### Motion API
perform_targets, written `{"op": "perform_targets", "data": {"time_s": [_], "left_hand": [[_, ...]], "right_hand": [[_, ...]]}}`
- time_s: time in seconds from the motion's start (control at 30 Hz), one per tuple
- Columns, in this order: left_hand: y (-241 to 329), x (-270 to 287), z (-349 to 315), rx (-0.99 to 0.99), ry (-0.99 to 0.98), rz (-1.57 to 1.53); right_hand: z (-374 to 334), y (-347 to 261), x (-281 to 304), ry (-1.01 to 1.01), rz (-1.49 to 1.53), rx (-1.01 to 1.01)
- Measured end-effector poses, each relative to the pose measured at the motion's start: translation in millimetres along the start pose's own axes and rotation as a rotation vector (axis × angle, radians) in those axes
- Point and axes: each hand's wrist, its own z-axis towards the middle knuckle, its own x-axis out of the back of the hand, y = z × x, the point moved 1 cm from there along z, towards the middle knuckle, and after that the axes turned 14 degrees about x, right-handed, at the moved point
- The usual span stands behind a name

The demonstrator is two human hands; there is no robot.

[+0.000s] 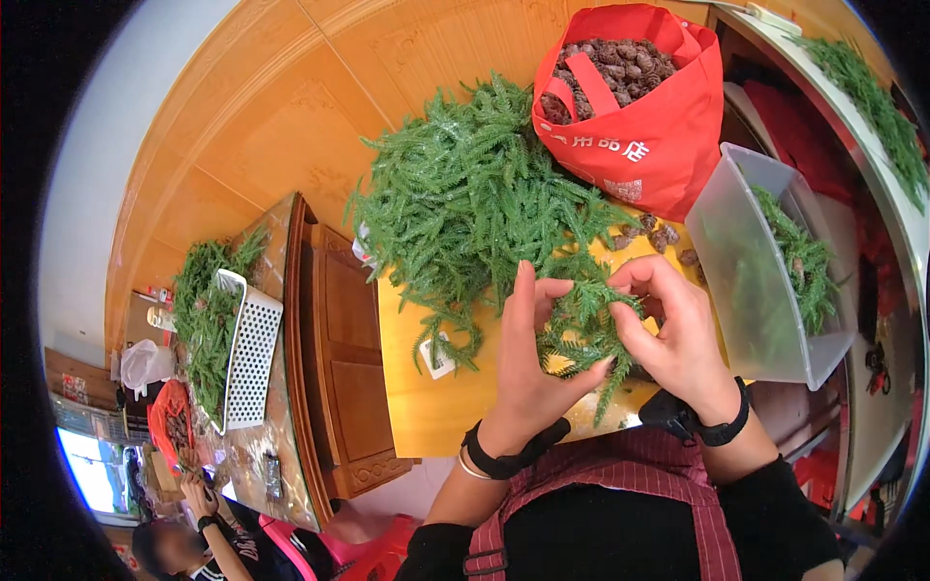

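Observation:
Both hands are closed around one artificial pine sprig [584, 324] above the front of a yellow table [417, 407]. My left hand [531, 363] cups it from the left, its thumb pressing at the lower stems. With thumb and fingertips, my right hand [673, 334] pinches the upper right side of the sprig. Whether anything small sits between those fingertips is hidden. Just beyond lies a big heap of green pine sprigs [475, 184]. Several loose pine cones [659, 235] rest on the table beyond my right hand.
A red bag [668, 145] full of pine cones stands at the back right. Beside it a clear plastic bin [746, 320] holds finished-looking greenery. At left, a person [218, 528] works by a second table with a white perforated basket [254, 358] and more sprigs [208, 320].

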Motion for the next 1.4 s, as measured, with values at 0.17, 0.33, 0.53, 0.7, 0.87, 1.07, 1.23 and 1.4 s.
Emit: {"op": "perform_targets", "data": {"time_s": [0.17, 0.33, 0.53, 0.7, 0.87, 1.07, 1.23, 1.4], "left_hand": [[1, -4, 1, 0.094, -0.054, -0.173], [1, -1, 2, 0.141, -0.067, -0.364], [-5, 3, -4, 0.434, 0.033, -0.369], [8, 1, -3, 0.642, 0.047, -0.685], [1, 2, -4, 0.462, -0.036, -0.651], [-1, -5, 2, 0.212, 0.068, -0.491], [0, -7, 2, 0.297, -0.010, -0.665], [-12, -10, 1, 0.273, 0.073, -0.403]], "right_hand": [[-1, 3, 1, -0.013, 0.010, -0.016], [-1, 0, 0, 0.019, -0.027, -0.023], [-2, -1, -3, 0.028, -0.120, 0.146], [-3, 0, -3, -0.008, -0.130, 0.195], [-4, 2, -1, 0.018, -0.065, 0.243], [-3, 3, -3, -0.036, -0.016, 0.227], [-2, 2, -3, 0.002, -0.033, 0.185], [-5, 2, -10, -0.031, -0.001, 0.166]]}}
